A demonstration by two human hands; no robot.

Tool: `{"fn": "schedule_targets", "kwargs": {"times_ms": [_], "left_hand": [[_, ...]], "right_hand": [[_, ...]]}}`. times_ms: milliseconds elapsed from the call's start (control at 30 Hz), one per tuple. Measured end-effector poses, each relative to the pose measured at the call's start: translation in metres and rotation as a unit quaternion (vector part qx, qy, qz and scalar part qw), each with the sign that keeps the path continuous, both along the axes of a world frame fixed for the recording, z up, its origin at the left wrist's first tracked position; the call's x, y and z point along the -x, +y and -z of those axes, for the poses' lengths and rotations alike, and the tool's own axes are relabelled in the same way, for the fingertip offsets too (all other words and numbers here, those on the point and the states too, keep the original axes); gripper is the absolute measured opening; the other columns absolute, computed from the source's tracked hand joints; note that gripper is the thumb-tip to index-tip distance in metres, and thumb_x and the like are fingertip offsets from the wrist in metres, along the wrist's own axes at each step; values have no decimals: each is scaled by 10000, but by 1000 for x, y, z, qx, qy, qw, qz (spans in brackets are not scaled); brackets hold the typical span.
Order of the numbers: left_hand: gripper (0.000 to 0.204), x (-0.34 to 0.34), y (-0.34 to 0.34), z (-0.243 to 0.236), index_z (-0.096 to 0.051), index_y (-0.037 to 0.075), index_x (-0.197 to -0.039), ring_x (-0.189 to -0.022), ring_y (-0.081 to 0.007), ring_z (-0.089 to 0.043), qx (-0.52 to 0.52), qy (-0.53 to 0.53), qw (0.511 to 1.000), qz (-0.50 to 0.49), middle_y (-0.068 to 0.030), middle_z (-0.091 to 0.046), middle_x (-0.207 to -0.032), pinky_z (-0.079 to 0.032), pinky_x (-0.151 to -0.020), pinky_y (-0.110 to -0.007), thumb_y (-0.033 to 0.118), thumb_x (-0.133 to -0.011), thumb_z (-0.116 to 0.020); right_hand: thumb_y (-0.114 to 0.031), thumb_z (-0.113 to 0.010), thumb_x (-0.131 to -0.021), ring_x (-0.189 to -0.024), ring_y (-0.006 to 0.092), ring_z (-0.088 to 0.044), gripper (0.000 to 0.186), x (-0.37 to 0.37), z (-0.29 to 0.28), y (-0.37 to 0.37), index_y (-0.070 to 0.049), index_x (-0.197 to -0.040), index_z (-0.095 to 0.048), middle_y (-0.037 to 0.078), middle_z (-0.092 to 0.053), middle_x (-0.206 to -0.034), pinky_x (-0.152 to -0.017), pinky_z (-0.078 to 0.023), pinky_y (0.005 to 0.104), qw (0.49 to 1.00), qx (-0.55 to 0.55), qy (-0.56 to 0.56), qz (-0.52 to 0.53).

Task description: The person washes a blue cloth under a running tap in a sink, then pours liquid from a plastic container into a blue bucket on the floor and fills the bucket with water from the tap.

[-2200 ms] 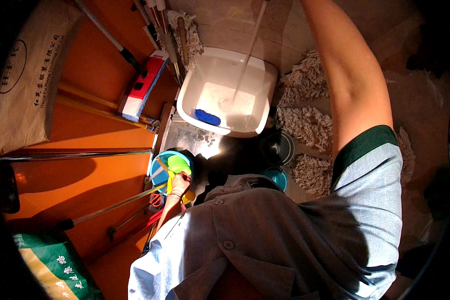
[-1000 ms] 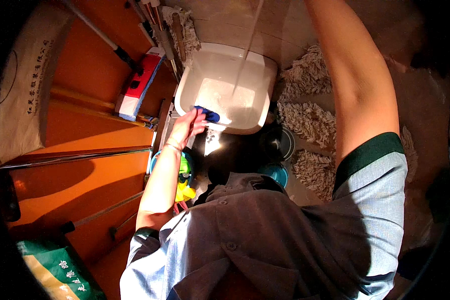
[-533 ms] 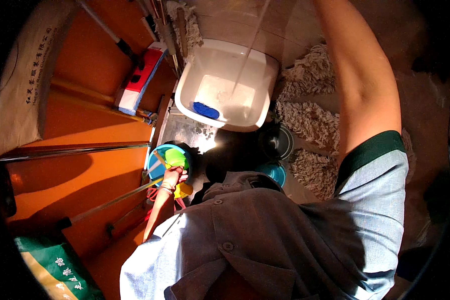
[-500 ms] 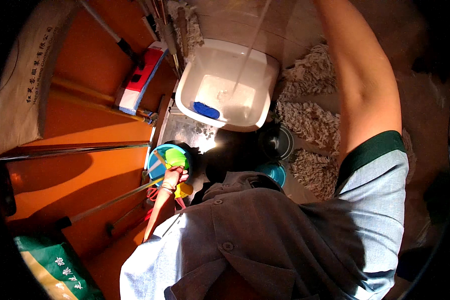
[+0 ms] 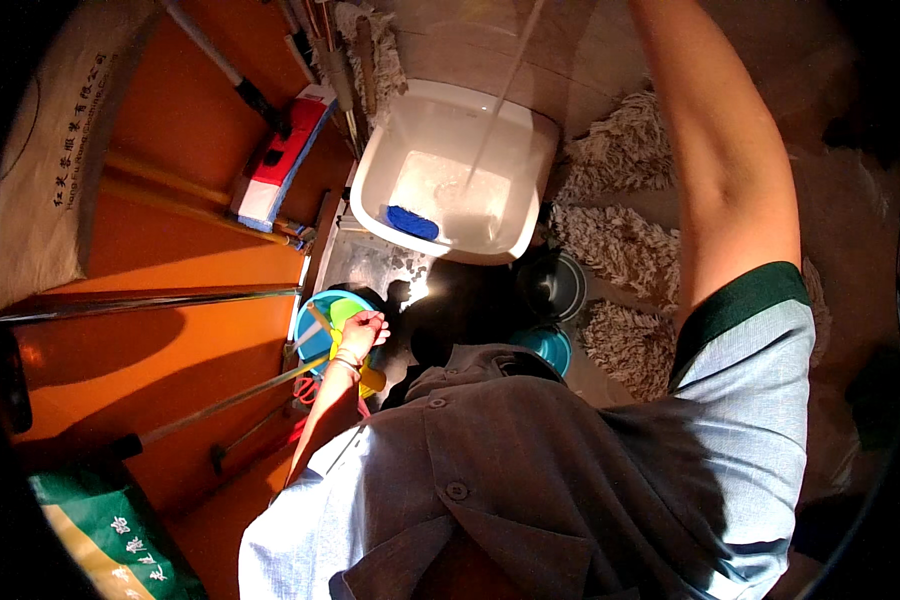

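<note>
My left hand (image 5: 362, 330) hovers over a blue bucket (image 5: 308, 342) down by my left side, its fingers next to a green object (image 5: 344, 311) in the bucket. Whether it grips anything is unclear. My right arm (image 5: 720, 170) stretches up past the top edge, so that hand is hidden. Ahead stands a white plastic basin (image 5: 380, 170). A thin stream of water (image 5: 495, 110) falls into it, and a blue scrubber (image 5: 412, 222) lies on its bottom.
Shaggy mop heads (image 5: 620, 240) lie right of the basin beside a dark pail (image 5: 555, 285) and a blue tub (image 5: 552, 350). A red and white flat mop (image 5: 280, 160), long poles (image 5: 150, 300), a white sack (image 5: 50, 170) and a green sack (image 5: 110, 530) lean along the orange wall at left.
One second ago my left hand reached into the white basin by the blue scrubber. It pulled back down to the blue bucket and now stays there. My right arm stayed raised.
</note>
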State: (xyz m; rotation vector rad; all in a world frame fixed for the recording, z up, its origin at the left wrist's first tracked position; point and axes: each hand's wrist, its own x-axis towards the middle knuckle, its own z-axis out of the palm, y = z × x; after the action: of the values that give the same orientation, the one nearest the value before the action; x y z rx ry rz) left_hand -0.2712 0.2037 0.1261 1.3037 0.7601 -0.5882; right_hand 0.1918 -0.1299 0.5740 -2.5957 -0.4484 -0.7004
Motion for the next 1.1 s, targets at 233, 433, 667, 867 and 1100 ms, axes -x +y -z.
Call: {"fn": "schedule_targets", "kwargs": {"times_ms": [233, 433, 667, 867, 1100], "left_hand": [[132, 4, -2, -1, -597, 19, -984, -632, -164, -623, 2, 9, 1000, -5, -68, -631, -812, -539, -565, -270, 125, -906, -587], [134, 3, -1, 7, -599, 23, -996, -630, -164, -622, 15, 15, 1000, 1, -70, -632, -814, -533, -556, -265, 120, -905, -586], [133, 6, -1, 8, -596, 23, -1004, -664, -178, -640, 12, 10, 1000, -4, -82, -638, -832, -548, -577, -274, 104, -898, -590], [129, 6, -3, 10, -591, 13, -1002, -666, -186, -643, 10, 12, 1000, -5, -89, -639, -837, -554, -586, -280, 82, -894, -587], [124, 6, -4, 7, -572, 6, -1015, -669, -191, -640, 12, 16, 1000, -6, -95, -634, -851, -558, -590, -289, 54, -902, -561]], "right_hand": [[-303, -565, -804, -908, 369, -640, 381, 18, -4, 14, 20, -983, -659, 242, -656, -947, -778, -482, 440, 999, -12, 31, 25], [-314, -567, -805, -941, 365, -636, 386, 19, -7, 9, 3, -1005, -661, 229, -656, -974, -799, -479, 438, 1000, -7, 14, 19], [-334, -570, -807, -946, 368, -633, 394, 27, -9, 14, -5, -1003, -662, 225, -657, -978, -807, -479, 447, 999, -3, 22, 43], [-330, -567, -810, -939, 363, -635, 389, 13, -2, 10, -9, -1008, -662, 214, -662, -973, -801, -481, 435, 999, -22, 29, 31], [-291, -567, -810, -905, 326, -643, 362, 7, 1, 7, 1, -1004, -658, 204, -668, -931, -782, -477, 416, 998, -42, 37, 2]]}}
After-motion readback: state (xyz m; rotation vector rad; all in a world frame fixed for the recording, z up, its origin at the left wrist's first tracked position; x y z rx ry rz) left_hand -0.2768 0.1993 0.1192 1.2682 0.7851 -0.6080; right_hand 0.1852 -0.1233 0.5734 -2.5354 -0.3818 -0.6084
